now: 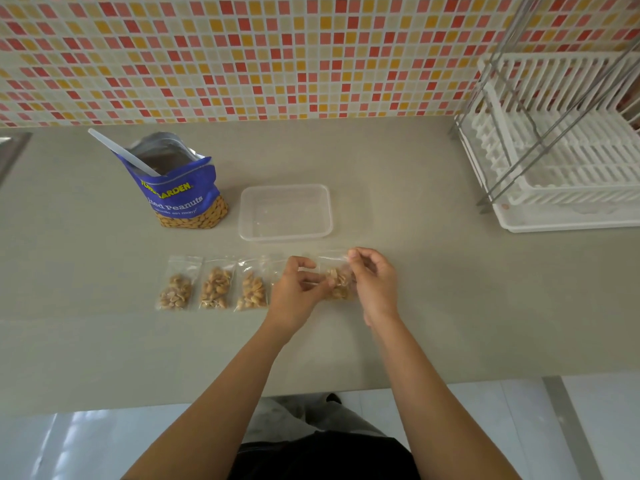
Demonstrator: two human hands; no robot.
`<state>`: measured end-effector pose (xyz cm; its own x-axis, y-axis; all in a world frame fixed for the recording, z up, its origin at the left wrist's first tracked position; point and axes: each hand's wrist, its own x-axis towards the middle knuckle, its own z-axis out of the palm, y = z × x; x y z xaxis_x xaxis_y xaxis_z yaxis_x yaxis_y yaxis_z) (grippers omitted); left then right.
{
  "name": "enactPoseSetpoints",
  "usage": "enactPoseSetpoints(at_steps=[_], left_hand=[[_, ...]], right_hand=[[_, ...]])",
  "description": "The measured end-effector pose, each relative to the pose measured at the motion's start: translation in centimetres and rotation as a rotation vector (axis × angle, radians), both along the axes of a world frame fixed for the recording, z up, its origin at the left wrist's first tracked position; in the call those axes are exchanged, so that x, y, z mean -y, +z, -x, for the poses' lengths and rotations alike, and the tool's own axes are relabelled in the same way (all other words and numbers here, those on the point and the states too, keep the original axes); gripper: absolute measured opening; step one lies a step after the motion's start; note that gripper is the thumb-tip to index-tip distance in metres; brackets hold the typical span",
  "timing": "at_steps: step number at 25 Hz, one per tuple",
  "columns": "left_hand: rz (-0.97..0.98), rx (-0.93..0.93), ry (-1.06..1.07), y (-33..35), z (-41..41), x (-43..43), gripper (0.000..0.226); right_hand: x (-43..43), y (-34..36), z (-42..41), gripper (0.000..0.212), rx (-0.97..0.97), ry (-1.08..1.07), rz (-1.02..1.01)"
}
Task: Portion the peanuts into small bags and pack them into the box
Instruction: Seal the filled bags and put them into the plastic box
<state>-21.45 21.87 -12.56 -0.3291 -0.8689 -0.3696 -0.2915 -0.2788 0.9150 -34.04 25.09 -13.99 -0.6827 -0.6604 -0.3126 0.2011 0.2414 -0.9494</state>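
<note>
Both hands meet over the near middle of the worktop (433,289), holding one small bag (341,284) part-filled with peanuts just above the surface. The left hand (298,292) has its grip pinching the bag's left side between thumb and curled fingers; the right hand (375,285) has its grip pinching the clear top edge at the far right corner. Left of the hands a row of filled bags (216,287) lies flat, three side by side, close but not overlapping. A further strip of clear plastic shows just beyond the left hand, its contents hidden. Just beyond the hands sits the box (243,216), a clear lidless tub with nothing visible inside. Left of the box, close beside it, stands the opened blue peanut pack (180,199), with a white spoon (117,150) leaning out of its mouth toward the far left. A white rack (561,161) stands far right against the tiled wall (242,57)
</note>
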Motion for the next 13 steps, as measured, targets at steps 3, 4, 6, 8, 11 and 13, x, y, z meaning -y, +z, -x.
enactPoseSetpoints(at_steps=[3,4,6,8,11,13], left_hand=[[0.232,0.235,0.003,-0.8,0.8,-0.4,0.026],[0.338,0.334,-0.037,-1.3,1.1,-0.5,0.023],[0.496,0.480,-0.128,-2.2,1.3,-0.6,0.019],[0.539,0.564,-0.174,-2.3,1.7,-0.8,0.017],[0.686,0.627,-0.192,-1.9,1.4,-1.0,0.015],[0.763,0.651,-0.159,-1.6,0.4,-0.2,0.016]], right_hand=[[0.5,-0.9,0.3,0.010,-0.367,0.053,-0.128],[0.6,-1.3,0.4,0.012,-0.446,0.081,-0.161],[0.8,-1.8,0.4,0.014,-0.526,0.149,-0.219],[1.0,-2.0,0.4,0.013,-0.582,0.199,-0.256],[1.4,-1.7,0.6,0.018,-0.669,0.215,-0.308],[1.7,-1.4,0.3,0.025,-0.748,0.232,-0.310]])
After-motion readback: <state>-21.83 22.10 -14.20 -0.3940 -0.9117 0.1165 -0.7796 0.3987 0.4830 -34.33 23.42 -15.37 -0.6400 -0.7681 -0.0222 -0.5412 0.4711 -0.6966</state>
